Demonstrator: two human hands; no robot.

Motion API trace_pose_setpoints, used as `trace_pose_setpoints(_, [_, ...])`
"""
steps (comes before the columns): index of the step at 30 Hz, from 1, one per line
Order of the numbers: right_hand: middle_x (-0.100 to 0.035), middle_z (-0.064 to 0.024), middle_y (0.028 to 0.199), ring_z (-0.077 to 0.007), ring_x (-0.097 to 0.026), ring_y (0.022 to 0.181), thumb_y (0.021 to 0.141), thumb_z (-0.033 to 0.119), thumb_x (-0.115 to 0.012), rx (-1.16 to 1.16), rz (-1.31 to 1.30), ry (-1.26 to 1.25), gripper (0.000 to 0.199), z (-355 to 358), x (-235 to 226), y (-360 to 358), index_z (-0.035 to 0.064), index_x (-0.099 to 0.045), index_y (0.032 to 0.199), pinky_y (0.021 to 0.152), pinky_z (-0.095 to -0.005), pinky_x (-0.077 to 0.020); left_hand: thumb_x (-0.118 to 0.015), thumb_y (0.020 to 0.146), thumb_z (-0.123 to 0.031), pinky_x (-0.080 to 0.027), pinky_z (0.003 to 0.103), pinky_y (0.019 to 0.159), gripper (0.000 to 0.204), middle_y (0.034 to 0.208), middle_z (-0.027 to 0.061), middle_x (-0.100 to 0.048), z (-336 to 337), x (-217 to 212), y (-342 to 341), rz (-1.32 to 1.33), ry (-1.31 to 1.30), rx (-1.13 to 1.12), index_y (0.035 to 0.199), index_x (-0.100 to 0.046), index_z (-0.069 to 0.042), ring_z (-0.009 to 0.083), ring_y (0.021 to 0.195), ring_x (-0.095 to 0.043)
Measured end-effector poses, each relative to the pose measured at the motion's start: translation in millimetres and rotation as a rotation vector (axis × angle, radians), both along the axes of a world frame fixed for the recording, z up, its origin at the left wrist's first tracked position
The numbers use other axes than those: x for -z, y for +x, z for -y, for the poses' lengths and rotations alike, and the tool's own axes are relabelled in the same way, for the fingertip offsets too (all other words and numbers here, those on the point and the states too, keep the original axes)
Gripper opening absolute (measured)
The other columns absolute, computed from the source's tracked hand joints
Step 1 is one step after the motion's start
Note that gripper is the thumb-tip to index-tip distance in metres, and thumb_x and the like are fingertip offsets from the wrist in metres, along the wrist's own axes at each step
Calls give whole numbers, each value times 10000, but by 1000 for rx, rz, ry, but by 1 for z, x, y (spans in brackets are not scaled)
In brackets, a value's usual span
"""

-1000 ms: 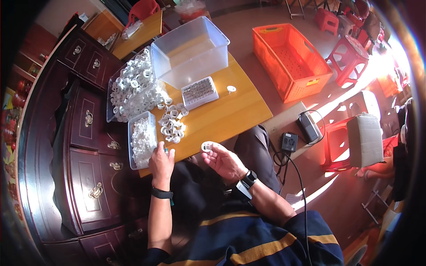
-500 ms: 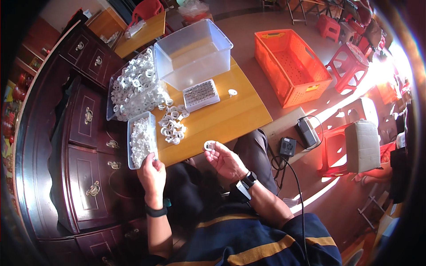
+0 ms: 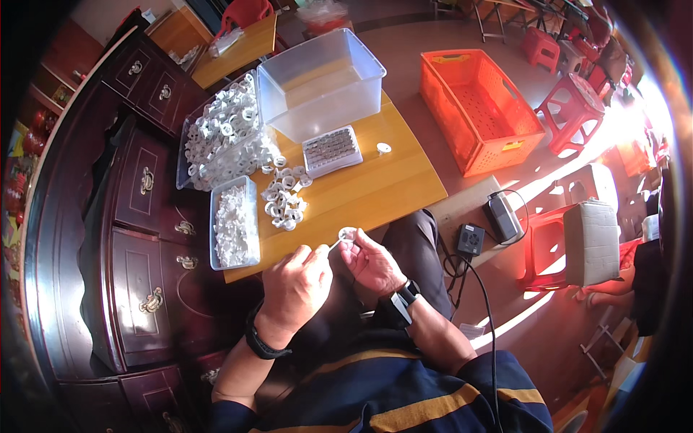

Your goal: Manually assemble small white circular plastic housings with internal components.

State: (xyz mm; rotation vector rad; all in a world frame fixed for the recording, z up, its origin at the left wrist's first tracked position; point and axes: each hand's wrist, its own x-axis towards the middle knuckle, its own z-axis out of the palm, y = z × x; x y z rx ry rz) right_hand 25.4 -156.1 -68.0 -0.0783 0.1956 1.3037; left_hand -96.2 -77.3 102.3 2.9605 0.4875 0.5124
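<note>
Between thumb and fingers, my right hand (image 3: 375, 264) holds a small white plastic ring (image 3: 347, 233) just off the table's front edge. My left hand (image 3: 297, 283) is closed in a pinch beside it; a thin pale sliver (image 3: 334, 245) sticks out from its fingertips toward the ring. Its kind is too small to tell. On the table, a clear tray (image 3: 214, 242) is filled with small white plastic parts (image 3: 234, 225). Loose white rings (image 3: 284, 200) lie in a pile next to it. Behind them a white tray (image 3: 336, 172) carries rows of small metallic pieces.
A clear bin (image 3: 189, 130) heaped with white rings stands at the wooden table's (image 3: 361, 195) far left, beside a large clear tub (image 3: 317, 108). One white round piece (image 3: 383, 149) lies alone. Dark drawers (image 3: 141, 274) flank the left; an orange crate (image 3: 498, 141) sits right.
My left hand has moved right, from the edge of the tray of small white parts to the ring in my right hand. My right hand has stayed nearly in place.
</note>
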Motion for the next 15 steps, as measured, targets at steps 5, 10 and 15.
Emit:
trace_pose_setpoints(5, [-690,-88,1053,-188,-676,950,991,163,-605,-8,14,34,201,0,1,1,25,-607,1137,901,-297,-552,-677,805,-71,-516,389,565,174,738,83,-612,-3,10,6,-14,28,26,976,-705,-76,286,648,-641])
trace_pose_setpoints(10, [-686,-80,1067,-197,-669,981,986,142,-606,25,49,33,205,-2,6,-2,40,-601,1163,911,-303,-546,-677,809,-88,-526,390,575,168,744,82,-620,-5,13,9,-35,34,55,974,-707,-76,281,663,-651])
trace_pose_setpoints(15, [-677,-77,1066,-193,-661,965,979,131,-611,32,83,-46,210,2,-3,-3,42,-599,1168,902,-309,-545,-669,815,-91,-537,390,581,141,742,88,-624,-5,19,9,-44,41,37,950,-704,-71,279,681,-665])
